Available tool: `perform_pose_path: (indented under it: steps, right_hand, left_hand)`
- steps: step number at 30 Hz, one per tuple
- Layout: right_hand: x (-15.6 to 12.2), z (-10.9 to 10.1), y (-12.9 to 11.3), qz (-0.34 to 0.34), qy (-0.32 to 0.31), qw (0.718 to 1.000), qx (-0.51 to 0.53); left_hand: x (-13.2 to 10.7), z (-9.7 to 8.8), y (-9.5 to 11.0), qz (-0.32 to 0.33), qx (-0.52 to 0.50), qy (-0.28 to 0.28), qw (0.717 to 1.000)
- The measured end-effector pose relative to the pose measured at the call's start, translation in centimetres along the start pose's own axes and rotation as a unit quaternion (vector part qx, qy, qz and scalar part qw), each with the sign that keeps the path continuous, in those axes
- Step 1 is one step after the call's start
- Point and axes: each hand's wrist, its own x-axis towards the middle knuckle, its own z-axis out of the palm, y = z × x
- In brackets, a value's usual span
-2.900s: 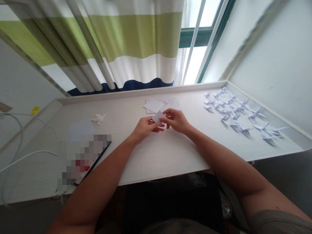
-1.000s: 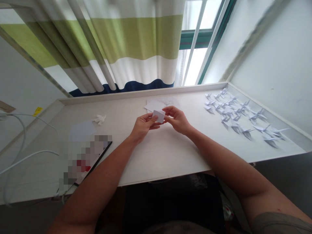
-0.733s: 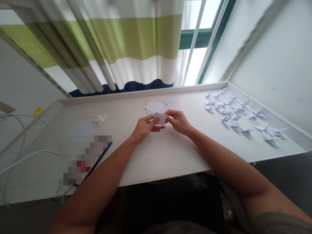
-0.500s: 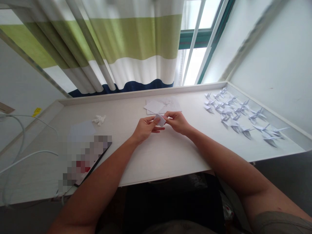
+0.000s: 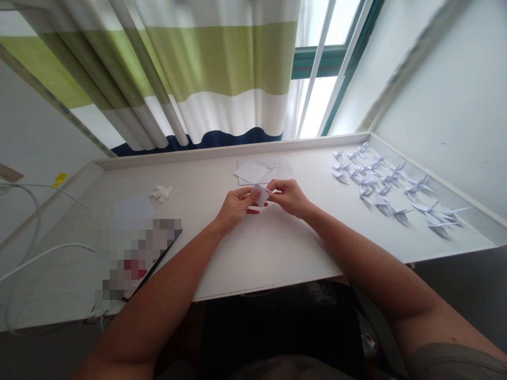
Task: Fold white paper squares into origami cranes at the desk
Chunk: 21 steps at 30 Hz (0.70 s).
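A small folded piece of white paper [image 5: 260, 195] stands between my hands, its lower part narrowing to a point. My left hand [image 5: 238, 208] pinches it between thumb and fingers. My right hand [image 5: 290, 198] holds its right edge with the fingertips. Both hands are raised a little over the white desk [image 5: 253, 253]. Behind them lie loose white paper squares [image 5: 250, 172] on a sheet with a printed line diagram [image 5: 277, 169]. My fingers hide part of the folded paper.
Rows of several white origami cranes [image 5: 380, 184] fill the desk's right end by a raised rim. On the left are crumpled white paper [image 5: 161, 193], a pale sheet [image 5: 132, 211], a pixelated black-edged book [image 5: 137, 258] and a white cable [image 5: 39, 253].
The paper has gone from a flat small rectangle to a narrower, pointed fold. My hands have drawn closer around it. The view has shifted only slightly.
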Motion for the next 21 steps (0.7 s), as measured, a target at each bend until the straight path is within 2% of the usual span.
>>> perform_pose_path:
  steps: [4,8,15,21]
  right_hand:
    - [-0.2,-0.1,-0.4,-0.001,-0.02,1.0,-0.023]
    - [-0.4,-0.2,-0.9,-0.007,-0.056,0.998,-0.019]
    - [-0.4,-0.3,-1.2,-0.021,-0.061,0.998,-0.01]
    - [-0.5,-0.5,-1.1,-0.036,-0.028,0.999,-0.026]
  left_hand:
    - [0.4,0.0,-0.3,0.01,-0.009,0.053,0.999]
    - [0.4,-0.1,-0.2,0.02,0.002,0.078,0.997]
    - [0.1,0.4,-0.1,0.03,0.006,0.077,0.997]
    - [0.0,0.4,0.1,0.049,0.024,0.118,0.992]
